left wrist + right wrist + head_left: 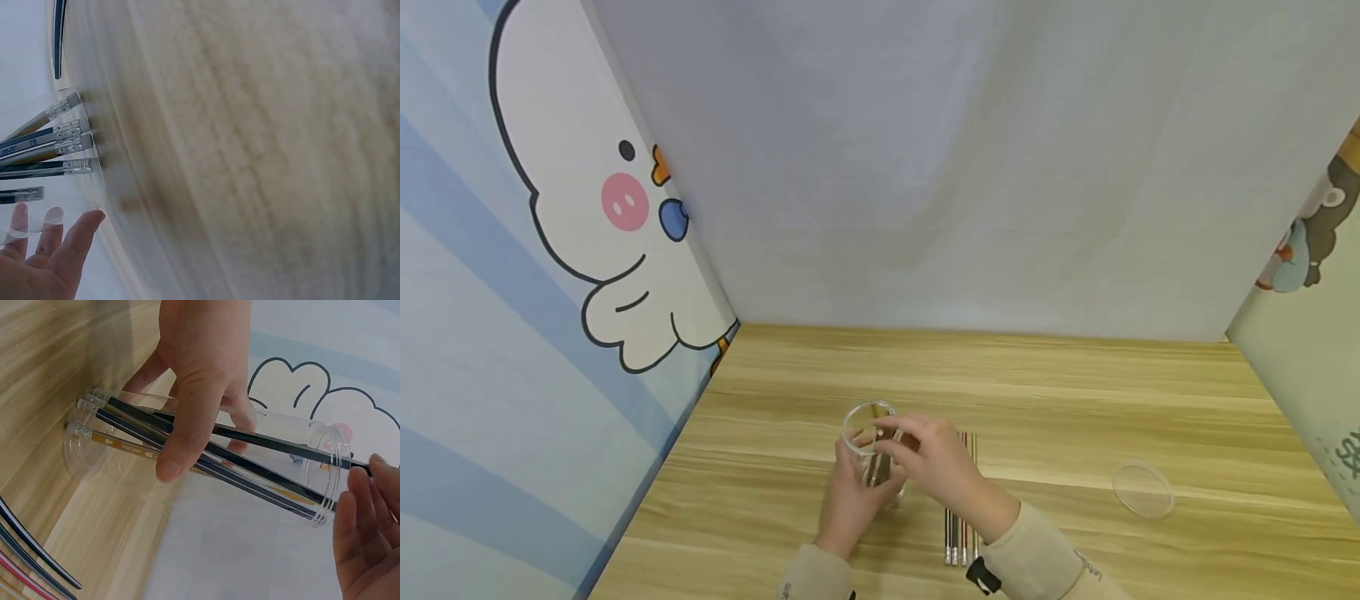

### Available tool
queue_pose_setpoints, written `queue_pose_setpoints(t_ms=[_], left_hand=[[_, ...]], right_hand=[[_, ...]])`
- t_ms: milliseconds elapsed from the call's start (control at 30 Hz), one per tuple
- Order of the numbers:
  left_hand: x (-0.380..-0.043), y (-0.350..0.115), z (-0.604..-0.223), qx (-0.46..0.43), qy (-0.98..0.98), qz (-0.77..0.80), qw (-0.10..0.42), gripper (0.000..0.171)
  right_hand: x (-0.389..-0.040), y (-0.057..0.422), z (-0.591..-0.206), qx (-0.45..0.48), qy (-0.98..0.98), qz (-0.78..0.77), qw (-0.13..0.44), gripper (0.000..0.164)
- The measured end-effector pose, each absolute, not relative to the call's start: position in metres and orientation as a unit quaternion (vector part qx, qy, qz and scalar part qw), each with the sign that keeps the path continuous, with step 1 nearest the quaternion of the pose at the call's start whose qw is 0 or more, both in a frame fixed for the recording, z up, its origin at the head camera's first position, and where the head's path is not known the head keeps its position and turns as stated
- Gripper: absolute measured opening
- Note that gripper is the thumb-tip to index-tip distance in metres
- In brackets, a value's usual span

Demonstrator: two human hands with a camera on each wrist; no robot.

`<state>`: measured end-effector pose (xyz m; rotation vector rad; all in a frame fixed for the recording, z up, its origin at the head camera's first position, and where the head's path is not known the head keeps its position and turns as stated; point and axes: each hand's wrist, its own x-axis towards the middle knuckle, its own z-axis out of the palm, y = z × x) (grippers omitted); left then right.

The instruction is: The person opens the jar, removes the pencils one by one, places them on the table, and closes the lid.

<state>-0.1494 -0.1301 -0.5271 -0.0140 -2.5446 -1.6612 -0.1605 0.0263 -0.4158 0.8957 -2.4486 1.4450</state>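
A clear plastic jar (859, 433) stands on the table, and my left hand (853, 504) grips it round its side. Inside lean several pencils with their eraser ends down, among them a yellow HB pencil (119, 444). My right hand (936, 462) is at the jar's mouth, where thumb and fingers pinch the tip end of a black pencil (297, 449). In the left wrist view one dark pencil (22, 195) has its eraser end higher than the others. Left-hand fingers (75, 244) show there against the clear wall.
Several pencils (955, 533) lie side by side on the wooden table (760, 533), right of the jar and partly under the right forearm. Farther right lies a clear round lid (1143, 490). A grey-white wall (925, 208) rises behind the table, with printed panels at both sides.
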Motion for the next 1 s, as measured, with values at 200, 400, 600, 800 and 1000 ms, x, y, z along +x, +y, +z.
queue_pose_setpoints(t_ms=[200, 400, 600, 800, 1000], left_hand=[[-0.152, -0.129, -0.53, -0.009, -0.848, -0.526, 0.067, 0.082], [-0.154, -0.129, -0.532, -0.009, -0.858, -0.509, 0.071, 0.083], [-0.154, -0.129, -0.53, 0.003, -0.854, -0.517, 0.056, 0.087], [-0.154, -0.128, -0.53, 0.014, -0.855, -0.516, 0.057, 0.087], [-0.154, -0.127, -0.531, 0.011, -0.857, -0.511, 0.067, 0.087]], right_hand=[[-0.163, 0.029, -0.421, 0.326, -0.78, 0.51, 0.156, 0.015], [-0.169, 0.034, -0.424, 0.372, -0.742, 0.51, 0.227, 0.016], [-0.173, 0.042, -0.42, 0.387, -0.703, 0.521, 0.292, 0.014], [-0.173, 0.049, -0.414, 0.365, -0.674, 0.545, 0.339, 0.025], [-0.174, 0.055, -0.408, 0.363, -0.628, 0.561, 0.399, 0.031]])
